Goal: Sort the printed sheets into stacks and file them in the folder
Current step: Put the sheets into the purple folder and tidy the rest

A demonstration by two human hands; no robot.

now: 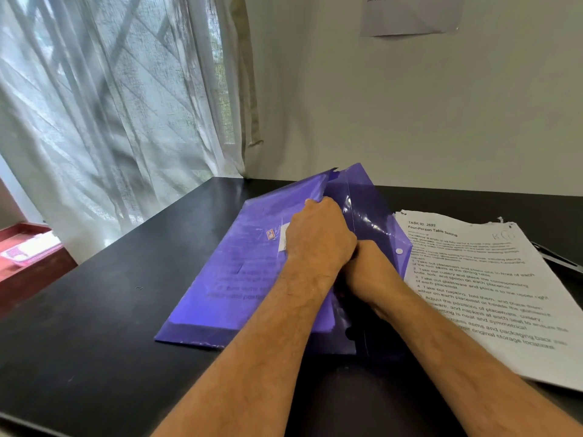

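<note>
A translucent purple plastic snap-button folder [239, 272] lies flat on the black tabletop [104, 326] at centre frame, its long side running from lower left toward upper right. Printed sheets are visible through the front cover, their text blurred by the plastic. The folder's flap [369, 209] stands raised at the right end, with a white snap button [399, 251] near its right edge.

The left hand [318, 238] sits at the folder's mouth, fingers curled over the edge of the front cover and gripping it. The right hand [367, 269] lies just beside and partly beneath the left, tucked toward the opening under the flap; its fingers are hidden, so its state cannot be determined. Both forearms enter from the bottom of the frame.

A stack of white printed sheets [492, 288] lies on the tabletop at right of frame, touching or slightly overlapped by the flap. The top sheet is headed "Four-Person Table Setting" and has a torn upper edge and a handwritten mark near the upper right corner. A dark object [558, 258] pokes out behind the stack at the right edge; its kind cannot be told.

A sheer white curtain [110, 105] fills the upper left. A white paper notice [410, 14] hangs on the pale wall [394, 115] at top right. A reddish ledge [28, 260] shows at left edge.
</note>
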